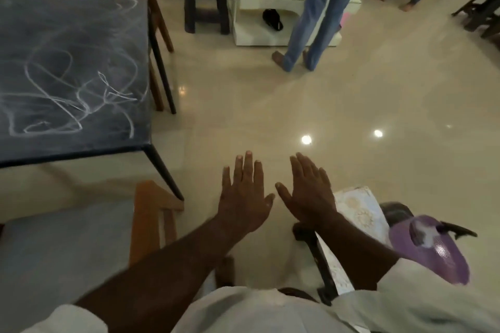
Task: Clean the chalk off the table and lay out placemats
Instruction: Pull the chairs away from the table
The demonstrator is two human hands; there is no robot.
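at upper left stands one dark table (73, 76), its top covered in white chalk scribbles (81, 94) that are loops, not readable words. at lower centre two hands hover over the floor: left hand (244, 197) and right hand (308, 194), flat, fingers straight, side by side, not touching, holding nothing. at lower right lies one patterned placemat (359, 211) beside one purple object (433, 251).
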